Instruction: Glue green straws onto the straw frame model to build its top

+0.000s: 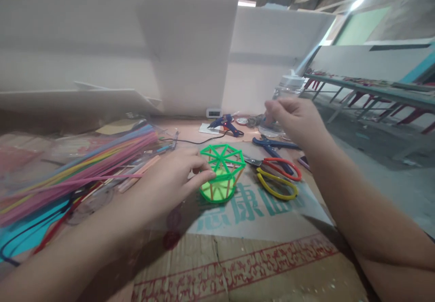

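Note:
A small green craft frame (pixel 222 157) stands on the work surface. Its spoked, many-sided top rests on thin brown posts over a round yellow-green base. My left hand (pixel 185 173) grips its left side, thumb and fingers curled at the upper rim. Raised at the right, my right hand (pixel 288 114) is closed in a pinch in front of a clear bottle (pixel 290 84). Whatever its fingertips hold, if anything, is too small to make out. Red-and-yellow-handled scissors (pixel 280 177) lie just right of the frame, beside a blue-handled cutter (pixel 272 146).
A blue glue gun (pixel 226 123) with a lit red light sits at the back, its cord running left. Bundled coloured pipe cleaners (pixel 112 157) cover the left side. White panels (pixel 186 44) wall off the back. A long table (pixel 370 87) stands beyond at right.

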Available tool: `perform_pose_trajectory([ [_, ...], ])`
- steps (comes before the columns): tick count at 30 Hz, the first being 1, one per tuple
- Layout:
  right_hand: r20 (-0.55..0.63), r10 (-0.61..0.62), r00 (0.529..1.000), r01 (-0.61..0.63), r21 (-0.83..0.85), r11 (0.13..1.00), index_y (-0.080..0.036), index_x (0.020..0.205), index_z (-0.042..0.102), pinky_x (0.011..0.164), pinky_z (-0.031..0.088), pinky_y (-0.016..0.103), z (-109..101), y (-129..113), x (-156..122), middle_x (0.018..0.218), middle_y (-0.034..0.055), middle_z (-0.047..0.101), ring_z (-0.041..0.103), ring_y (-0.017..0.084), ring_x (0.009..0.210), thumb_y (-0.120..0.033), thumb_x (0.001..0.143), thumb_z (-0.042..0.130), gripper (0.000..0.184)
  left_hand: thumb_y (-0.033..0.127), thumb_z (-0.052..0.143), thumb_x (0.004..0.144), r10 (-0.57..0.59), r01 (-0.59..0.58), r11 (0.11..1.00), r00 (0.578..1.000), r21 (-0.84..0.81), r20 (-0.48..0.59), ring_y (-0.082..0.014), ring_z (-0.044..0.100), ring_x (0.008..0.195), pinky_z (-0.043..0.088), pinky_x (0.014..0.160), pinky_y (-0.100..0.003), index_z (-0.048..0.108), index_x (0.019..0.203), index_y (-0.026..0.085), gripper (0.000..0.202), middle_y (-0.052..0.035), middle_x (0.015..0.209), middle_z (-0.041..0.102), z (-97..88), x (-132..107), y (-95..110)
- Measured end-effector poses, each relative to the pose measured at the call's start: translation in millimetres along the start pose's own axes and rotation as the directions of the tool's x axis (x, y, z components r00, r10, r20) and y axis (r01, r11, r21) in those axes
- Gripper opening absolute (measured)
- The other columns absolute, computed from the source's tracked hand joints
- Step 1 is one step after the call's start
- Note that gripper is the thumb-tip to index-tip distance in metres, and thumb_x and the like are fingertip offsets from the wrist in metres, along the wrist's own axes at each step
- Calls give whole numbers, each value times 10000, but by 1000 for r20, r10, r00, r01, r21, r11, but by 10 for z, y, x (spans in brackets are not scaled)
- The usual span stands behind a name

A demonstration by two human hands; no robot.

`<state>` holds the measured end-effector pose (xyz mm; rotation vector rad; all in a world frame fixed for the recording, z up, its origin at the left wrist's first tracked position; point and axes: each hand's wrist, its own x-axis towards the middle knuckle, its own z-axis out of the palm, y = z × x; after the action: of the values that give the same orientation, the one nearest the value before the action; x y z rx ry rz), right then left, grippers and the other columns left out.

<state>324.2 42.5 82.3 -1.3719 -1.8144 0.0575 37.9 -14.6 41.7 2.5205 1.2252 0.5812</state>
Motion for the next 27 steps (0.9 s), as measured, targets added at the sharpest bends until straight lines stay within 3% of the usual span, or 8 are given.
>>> perform_pose_trajectory([
  [3,204,142,969,-119,-120,986,-168,1001,705,812,515,361,82,349,116,926,87,731,665,236,858,-403,914,653,256,423,508,1003,5,-5,1000,1000,1,10,-208,595,810,381,712,-321,708,802,209,355,-30,844,678,4,6,6],
  [8,376,141,916,-118,-83,990,-151,1423,569,1032,494,400,481,706,175,1420,164,630,630,311,1244,-332,872,712,597,406,518,997,9,-9,1000,1000,-12,0,-207,593,814,376,716,-319,700,796,197,342,-36,845,679,10,21,19],
  [11,461,149,875,-142,-51,989,-113,1491,496,1028,504,400,707,792,228,1423,193,626,642,316,1243,-300,864,727,694,401,515,999,10,-10,1000,1000,-14,-2,-208,595,822,371,722,-321,697,795,193,344,-36,847,676,12,18,9],
  [15,574,102,813,-142,25,990,-161,1313,668,972,518,310,934,795,306,1209,90,760,706,237,1100,-269,866,731,464,399,510,1003,13,-13,1000,1000,1,4,-212,590,833,369,727,-325,699,807,198,338,-35,853,669,19,11,-11],
  [17,584,85,807,-136,44,990,-192,1208,718,940,513,275,1036,776,327,1164,51,769,703,210,1066,-264,840,756,376,399,509,1003,15,-15,1000,1000,0,7,-210,590,830,369,724,-325,700,808,199,339,-36,852,666,22,13,-14],
  [20,508,124,853,-148,8,989,-160,1130,708,912,499,296,1174,775,350,1116,79,752,678,221,1027,-301,812,779,355,402,504,1005,20,-20,1000,1000,7,-5,-210,587,823,369,721,-324,702,808,200,345,-37,843,661,20,23,-8],
  [24,327,200,924,-196,-45,980,-100,1252,588,939,482,366,1280,833,420,1286,181,631,620,267,1106,-404,833,765,547,401,509,1001,25,-24,999,1000,32,-8,-213,578,819,362,710,-322,701,797,200,344,-41,839,652,9,26,4],
  [27,345,197,918,-200,-26,979,-140,1313,564,977,505,418,1317,855,502,1370,148,581,606,261,1166,-358,886,744,511,402,514,997,19,-19,999,1000,33,-3,-215,578,824,360,709,-323,696,790,200,341,-42,843,652,2,16,6],
])
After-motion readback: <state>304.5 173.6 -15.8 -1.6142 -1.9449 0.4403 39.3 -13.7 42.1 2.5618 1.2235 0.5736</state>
